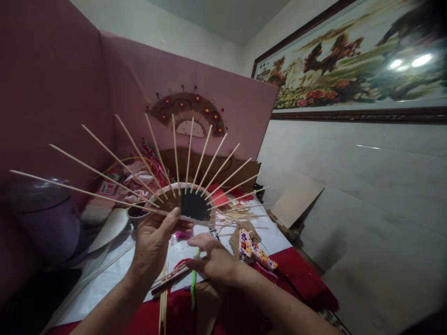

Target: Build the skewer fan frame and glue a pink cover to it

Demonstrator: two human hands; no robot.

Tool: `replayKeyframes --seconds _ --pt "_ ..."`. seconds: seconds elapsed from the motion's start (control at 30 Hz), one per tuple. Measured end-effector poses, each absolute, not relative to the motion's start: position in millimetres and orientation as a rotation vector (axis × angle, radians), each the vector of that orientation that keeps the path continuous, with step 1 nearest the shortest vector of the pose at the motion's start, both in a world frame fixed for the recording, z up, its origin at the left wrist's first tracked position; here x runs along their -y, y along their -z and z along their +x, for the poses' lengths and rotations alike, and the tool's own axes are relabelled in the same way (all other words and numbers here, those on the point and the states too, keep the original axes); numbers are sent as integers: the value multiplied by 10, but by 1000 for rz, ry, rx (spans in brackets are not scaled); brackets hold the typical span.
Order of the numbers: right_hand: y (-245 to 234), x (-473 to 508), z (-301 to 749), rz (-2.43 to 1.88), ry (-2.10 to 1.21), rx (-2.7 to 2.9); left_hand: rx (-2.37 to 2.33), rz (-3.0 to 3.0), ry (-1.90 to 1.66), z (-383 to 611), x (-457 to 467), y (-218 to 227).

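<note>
My left hand [152,242] is raised and grips a fan frame [190,204]: a dark half-round cardboard base with several thin wooden sticks spreading out like rays. Its thumb presses the lower edge of the base. My right hand [214,260] lies lower on the table, fingers curled loosely over a green stick [193,284] and other small items; what it holds is unclear. A flower-patterned glue gun [254,251] lies just right of that hand. Loose wooden sticks [163,302] rest under my left wrist.
A pink board [223,100] stands behind, bearing a finished brown decorated fan [190,109]. A purple pot [38,214] sits at left. Cardboard pieces [296,200], spare skewers [237,214], ribbons and a small bowl [138,214] crowd the white sheet over red cloth. A framed picture [352,60] hangs at right.
</note>
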State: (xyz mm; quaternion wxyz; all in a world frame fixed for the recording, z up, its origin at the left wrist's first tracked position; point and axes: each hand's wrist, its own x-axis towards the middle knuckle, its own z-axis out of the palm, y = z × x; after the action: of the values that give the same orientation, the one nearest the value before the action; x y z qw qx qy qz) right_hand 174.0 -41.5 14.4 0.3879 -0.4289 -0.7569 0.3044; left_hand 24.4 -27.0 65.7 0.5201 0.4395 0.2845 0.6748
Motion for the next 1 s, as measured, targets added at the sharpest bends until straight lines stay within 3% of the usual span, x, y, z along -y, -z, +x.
replayKeyframes --seconds 0.17,0.23,0.73,1.0 --pt "5 624 2540 -1456 -185 1920 -655 1050 -1714 199 229 -748" --pt "58 645 2852 -1639 -97 1874 -666 1033 -1742 180 209 -729" --pt "87 582 3172 -1788 -262 1902 -739 1004 -1634 198 159 -290" --pt "158 490 3409 -1695 -874 1325 -717 977 -1702 169 202 -294"
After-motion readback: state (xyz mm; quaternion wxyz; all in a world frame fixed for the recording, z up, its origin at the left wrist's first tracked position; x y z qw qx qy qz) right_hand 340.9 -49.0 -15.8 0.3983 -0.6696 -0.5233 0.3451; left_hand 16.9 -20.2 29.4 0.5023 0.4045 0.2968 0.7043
